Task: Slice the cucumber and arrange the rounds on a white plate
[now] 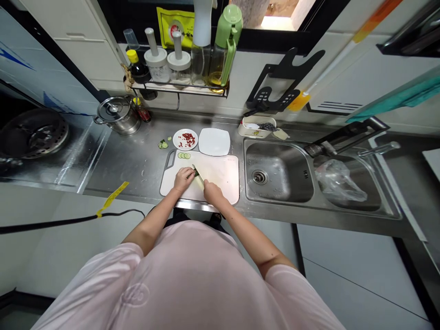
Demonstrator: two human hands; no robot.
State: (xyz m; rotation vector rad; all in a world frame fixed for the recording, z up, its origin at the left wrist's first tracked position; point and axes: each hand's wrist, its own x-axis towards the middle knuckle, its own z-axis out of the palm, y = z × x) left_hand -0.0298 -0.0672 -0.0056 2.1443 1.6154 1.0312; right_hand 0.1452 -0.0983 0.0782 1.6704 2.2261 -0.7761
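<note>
- Pink shirt fabric [185, 284] filled the near foreground; I noted both bare forearms running forward from it to the work area.
- Beyond it, I recorded the steel counter [137, 160], with a double sink [275, 174] to the right and a lidded pot [117, 113] at the back left.
- On the counter sat the white cutting board [220, 174], square to the counter edge, with both hands over its near-left part.
- Behind the board I noted an empty white square plate [214, 141] and, just left of it, a round plate of red pieces [185, 139].
- I saw the left hand [184, 178] lying palm-down with fingers curled together, pressing on a dark green cucumber piece [195, 173]; only its end showed at the fingertips.
- I saw the right hand [212, 191] closed around a knife handle, the knife [198, 174] angling forward and left, its blade meeting the cucumber just right of the left fingertips.
- I judged the cucumber's long axis to run left-right, crosswise to the blade, though most of it was hidden.
- Cut slices [184, 156] lay at the board's far-left corner, more slices [163, 144] on the counter behind.
</note>
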